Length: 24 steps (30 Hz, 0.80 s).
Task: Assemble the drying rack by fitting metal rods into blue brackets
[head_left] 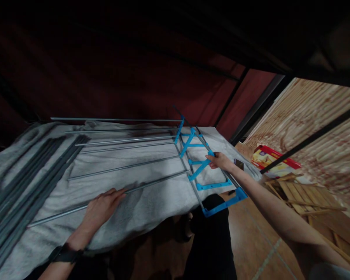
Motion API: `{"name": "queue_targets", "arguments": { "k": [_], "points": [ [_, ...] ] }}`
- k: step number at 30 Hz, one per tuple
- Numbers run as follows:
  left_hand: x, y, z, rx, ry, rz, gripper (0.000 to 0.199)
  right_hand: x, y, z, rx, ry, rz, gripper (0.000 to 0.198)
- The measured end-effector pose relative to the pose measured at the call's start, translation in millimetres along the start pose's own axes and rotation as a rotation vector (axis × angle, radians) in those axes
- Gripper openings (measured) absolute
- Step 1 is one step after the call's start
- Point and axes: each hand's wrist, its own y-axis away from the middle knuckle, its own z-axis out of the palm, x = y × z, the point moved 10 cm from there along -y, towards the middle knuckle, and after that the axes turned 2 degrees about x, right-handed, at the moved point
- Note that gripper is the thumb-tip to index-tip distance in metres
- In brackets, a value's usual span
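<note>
My left hand (103,206) is closed around a thin metal rod (157,180), whose far end meets the side of a frame with blue plastic brackets (214,186). With the fingers of my right hand (220,161) I grip a blue bracket (202,167) on the frame's right side. Several more grey rods (128,139) stretch leftward from the frame, roughly side by side. The frame lies across a white blanket (151,210), its near corner jutting over the edge by my knee.
Bundled grey tubes (26,194) lie on the blanket at left. A phone (238,165) rests beyond my right forearm. On the right are a red and yellow box (275,161) and wooden slatted pieces (306,194). A dark red curtain (119,85) hangs behind.
</note>
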Motion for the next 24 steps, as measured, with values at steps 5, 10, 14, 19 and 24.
{"name": "queue_targets", "arguments": {
  "k": [5,10,14,19,24],
  "points": [
    [-10,-1,10,-0.018,-0.032,0.04,0.048,4,1,-2,-0.004,-0.064,0.029,0.026],
    [-7,-4,13,-0.012,-0.011,0.066,0.047,4,4,-4,0.01,-0.087,0.041,0.028],
    [-5,-5,14,0.002,0.011,0.058,0.047,0,6,-2,0.0,-0.104,0.032,0.029],
    [-7,-4,15,-0.011,0.031,0.033,0.045,-1,7,-2,-0.006,-0.102,0.027,0.029],
    [-3,-4,15,-0.034,0.02,0.047,0.049,1,5,-2,-0.016,-0.112,0.023,0.026]
  ]
}}
